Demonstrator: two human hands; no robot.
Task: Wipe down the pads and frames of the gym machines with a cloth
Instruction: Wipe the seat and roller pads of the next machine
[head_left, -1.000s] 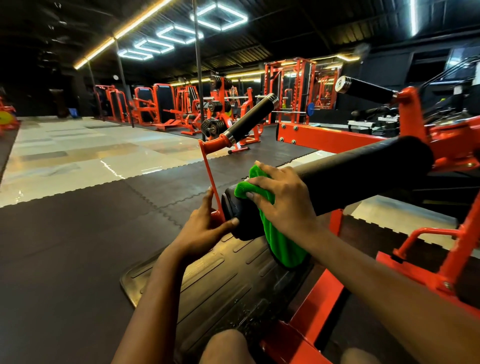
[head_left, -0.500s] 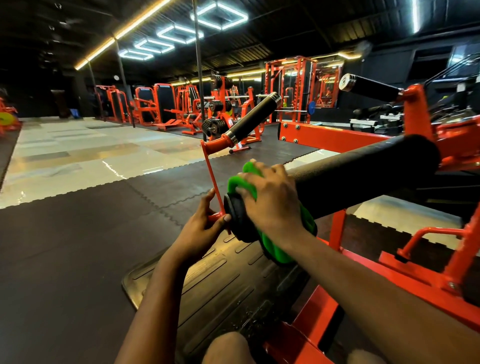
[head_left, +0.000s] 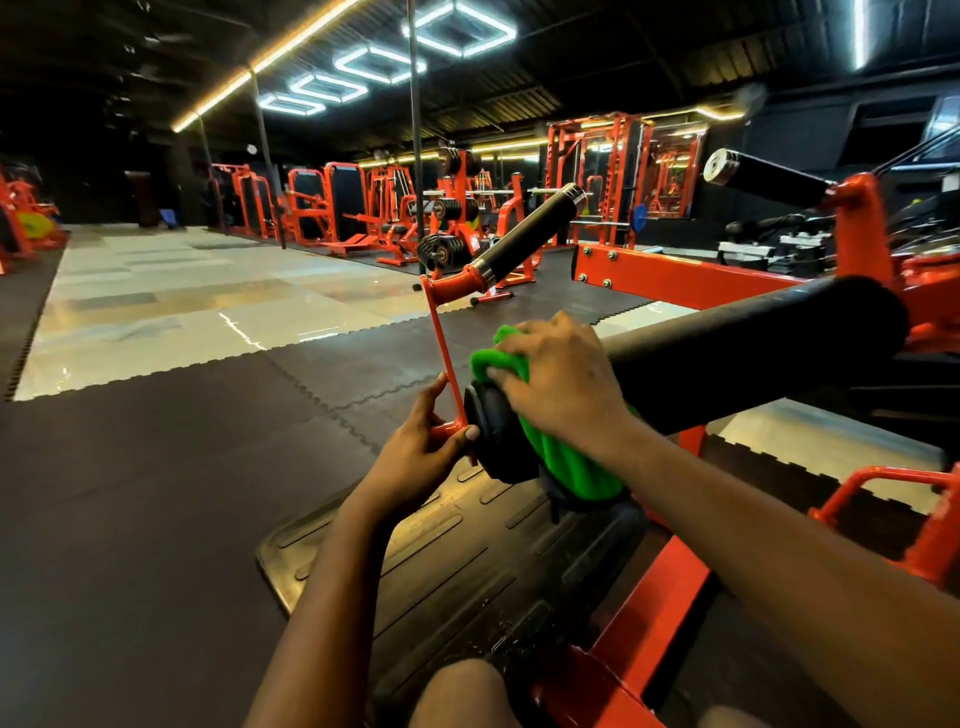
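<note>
A long black roller pad (head_left: 753, 343) runs from the red machine frame (head_left: 675, 275) toward me. My right hand (head_left: 561, 379) grips a green cloth (head_left: 571, 462) wrapped over the pad's near end, the cloth hanging down below the roller. My left hand (head_left: 421, 452) holds the foot of a thin red upright bar (head_left: 441, 343) beside the pad's end cap. That bar carries a black-gripped handle (head_left: 530, 234) at its top.
A ribbed black footplate (head_left: 415, 571) lies below the pad. Another roller pad (head_left: 763, 174) sticks out at upper right. Dark rubber floor mats (head_left: 130, 493) and glossy tiles (head_left: 182, 306) spread to the left. Red machines and weight plates (head_left: 441, 249) line the far side.
My right hand with the cloth has shifted slightly along the pad's near end, bunching the cloth. My left hand stays on the red bar.
</note>
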